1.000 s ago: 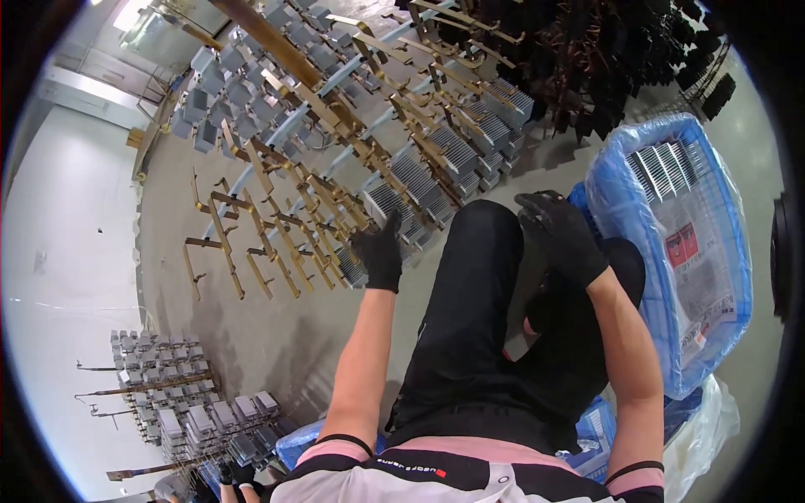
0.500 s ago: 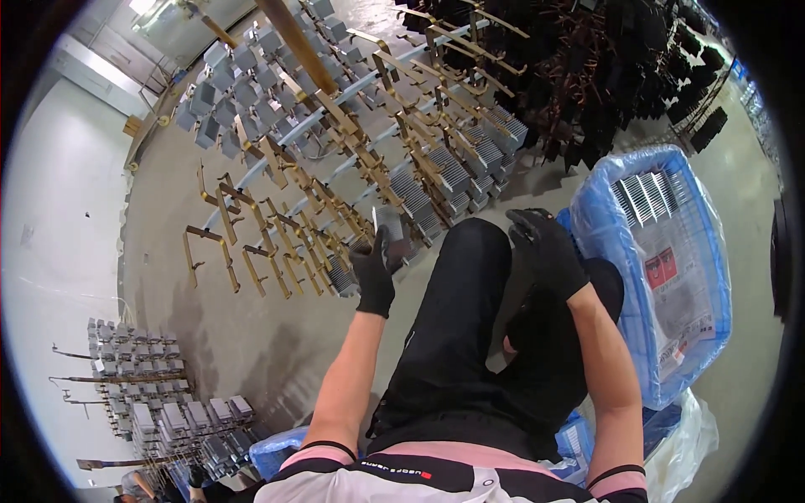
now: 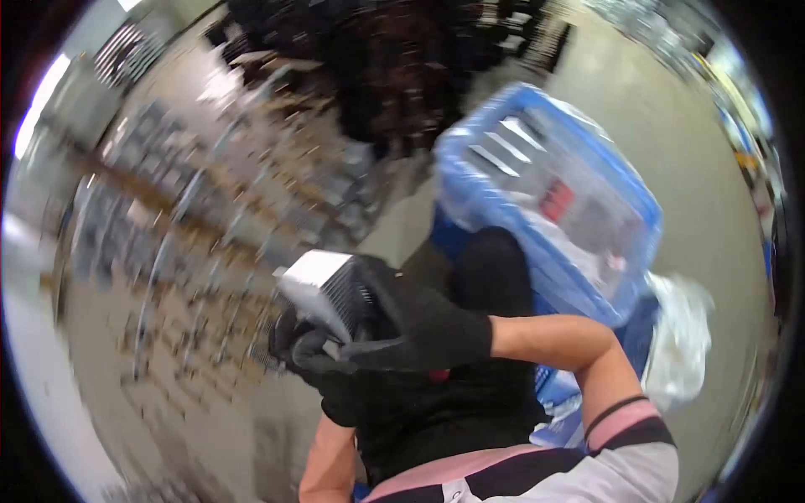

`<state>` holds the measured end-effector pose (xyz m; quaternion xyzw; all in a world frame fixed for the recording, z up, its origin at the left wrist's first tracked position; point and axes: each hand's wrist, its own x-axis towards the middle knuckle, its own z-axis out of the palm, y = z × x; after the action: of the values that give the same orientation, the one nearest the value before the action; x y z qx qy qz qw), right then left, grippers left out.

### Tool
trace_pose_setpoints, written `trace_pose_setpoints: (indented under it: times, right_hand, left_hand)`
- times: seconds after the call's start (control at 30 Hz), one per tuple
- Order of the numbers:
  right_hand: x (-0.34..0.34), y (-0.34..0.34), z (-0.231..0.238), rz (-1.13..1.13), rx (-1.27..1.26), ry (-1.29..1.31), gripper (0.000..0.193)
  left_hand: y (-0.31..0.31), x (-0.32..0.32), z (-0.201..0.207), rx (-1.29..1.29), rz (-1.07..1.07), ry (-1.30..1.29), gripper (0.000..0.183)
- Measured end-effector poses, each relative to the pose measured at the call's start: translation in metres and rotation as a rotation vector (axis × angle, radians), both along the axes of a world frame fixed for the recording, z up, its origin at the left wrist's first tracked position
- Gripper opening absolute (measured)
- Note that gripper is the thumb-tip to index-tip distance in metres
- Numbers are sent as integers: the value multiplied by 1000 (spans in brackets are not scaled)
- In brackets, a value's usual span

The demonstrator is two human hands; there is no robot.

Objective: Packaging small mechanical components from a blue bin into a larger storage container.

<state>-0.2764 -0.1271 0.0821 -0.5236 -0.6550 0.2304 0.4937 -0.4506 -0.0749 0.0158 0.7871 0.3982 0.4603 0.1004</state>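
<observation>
A silver block with a flat bright face and thin parallel fins, which looks like a finned heat sink [image 3: 317, 277], is held up in front of my lap. My left hand [image 3: 306, 348], in a black glove, closes around it from below and the left. Across its right side lies my right hand [image 3: 419, 327], also gloved in black, with its fingers wrapped against the fins. The two hands are touching or nearly so, and they cover the lower part of the block.
To the right of my knee stands a blue crate [image 3: 620, 189] lined with clear plastic, holding a few finned pieces and printed sheets. A blurred rack [image 3: 189, 197] with brass-coloured hooks and grey parts fills the left. Dark hanging parts [image 3: 394, 67] are beyond. White plastic [image 3: 681, 335] bunches beside the crate.
My view has swung to the right. Both hands have come together over my lap on the heat sink; before, the left held a piece by the rack and the right was at my knee.
</observation>
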Motion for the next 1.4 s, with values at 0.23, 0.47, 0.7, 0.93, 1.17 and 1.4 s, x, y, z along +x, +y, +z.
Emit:
trace_pose_setpoints:
  times: [0.23,0.47,0.7,0.93,1.17,1.4]
  right_hand:
    - [103,-60,21,-351,-159,-103,87]
    - [303,-136,-20,-836,-176,-533,67]
    - [428,-140,-107,-955,-298,-862,64]
    - [433,-107,-120,-1019,-525,-782,61]
    - [400,-95,-108,-1076,-686,-958,53]
    - [397,-91,-127,-1201,-648,-833,51]
  left_hand:
    - [-3,82,27,135,-508,113,48]
    - [15,74,-30,-38,-308,156,53]
    - [17,79,-54,215,-269,386,51]
    - [14,82,-50,134,-279,393,49]
    - [16,83,-45,166,-263,421,49]
    - [17,76,-58,46,-251,343,50]
